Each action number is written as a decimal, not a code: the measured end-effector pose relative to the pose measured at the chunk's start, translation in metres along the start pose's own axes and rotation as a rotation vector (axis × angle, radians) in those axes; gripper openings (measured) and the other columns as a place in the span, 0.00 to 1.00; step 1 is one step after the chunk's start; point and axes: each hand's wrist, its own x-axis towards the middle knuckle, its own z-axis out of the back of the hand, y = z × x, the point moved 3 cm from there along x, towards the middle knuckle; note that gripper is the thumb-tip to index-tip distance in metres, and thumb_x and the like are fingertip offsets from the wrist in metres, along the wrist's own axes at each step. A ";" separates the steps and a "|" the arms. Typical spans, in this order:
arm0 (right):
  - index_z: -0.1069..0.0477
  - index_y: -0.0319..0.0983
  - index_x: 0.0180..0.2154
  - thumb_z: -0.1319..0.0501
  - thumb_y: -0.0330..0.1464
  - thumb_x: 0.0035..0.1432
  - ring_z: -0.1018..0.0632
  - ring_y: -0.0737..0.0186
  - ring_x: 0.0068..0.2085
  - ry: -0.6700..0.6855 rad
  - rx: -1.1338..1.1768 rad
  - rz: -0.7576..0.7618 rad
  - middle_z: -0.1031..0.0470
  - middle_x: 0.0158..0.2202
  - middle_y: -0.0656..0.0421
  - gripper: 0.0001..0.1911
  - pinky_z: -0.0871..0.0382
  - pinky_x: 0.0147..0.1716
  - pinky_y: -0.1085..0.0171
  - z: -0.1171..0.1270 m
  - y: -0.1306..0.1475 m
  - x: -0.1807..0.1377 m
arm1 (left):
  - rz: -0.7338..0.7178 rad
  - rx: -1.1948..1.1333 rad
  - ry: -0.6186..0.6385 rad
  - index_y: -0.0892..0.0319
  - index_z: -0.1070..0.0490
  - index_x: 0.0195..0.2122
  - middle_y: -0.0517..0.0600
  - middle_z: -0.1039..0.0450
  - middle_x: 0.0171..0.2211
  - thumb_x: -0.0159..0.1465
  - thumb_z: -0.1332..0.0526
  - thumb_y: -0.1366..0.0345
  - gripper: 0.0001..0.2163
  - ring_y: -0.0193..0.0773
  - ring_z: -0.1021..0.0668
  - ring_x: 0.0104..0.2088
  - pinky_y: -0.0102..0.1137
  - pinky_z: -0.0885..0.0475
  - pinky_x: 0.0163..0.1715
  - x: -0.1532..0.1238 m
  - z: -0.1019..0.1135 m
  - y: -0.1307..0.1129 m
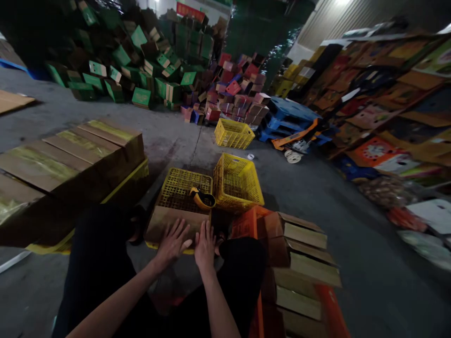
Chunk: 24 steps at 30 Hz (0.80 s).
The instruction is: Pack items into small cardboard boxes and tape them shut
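Note:
A brown cardboard box (158, 219) lies on the near part of a yellow plastic crate (181, 180) between my knees. My left hand (172, 241) rests on the box with its fingers spread. Close beside it, my right hand (205, 246) lies on the box's right end, fingers stretched out. Neither hand grips anything. Just beyond the box, a yellow and black tape dispenser (202, 198) sits on the crate's grid surface.
Taped cardboard boxes (70, 150) fill a yellow crate at my left. An orange crate (244, 223) with open cartons (306, 253) stands at my right. Ahead are another yellow crate (239, 180), blue pallets (291, 112), a pallet jack (296, 136) and piled green boxes (141, 96).

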 end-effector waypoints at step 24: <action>0.46 0.37 0.70 0.56 0.39 0.74 0.41 0.48 0.71 0.062 0.007 0.046 0.43 0.70 0.47 0.29 0.50 0.67 0.38 0.021 0.030 -0.033 | 0.232 -0.084 -0.056 0.56 0.56 0.74 0.59 0.46 0.71 0.75 0.53 0.51 0.30 0.49 0.43 0.71 0.51 0.52 0.69 -0.032 0.029 0.052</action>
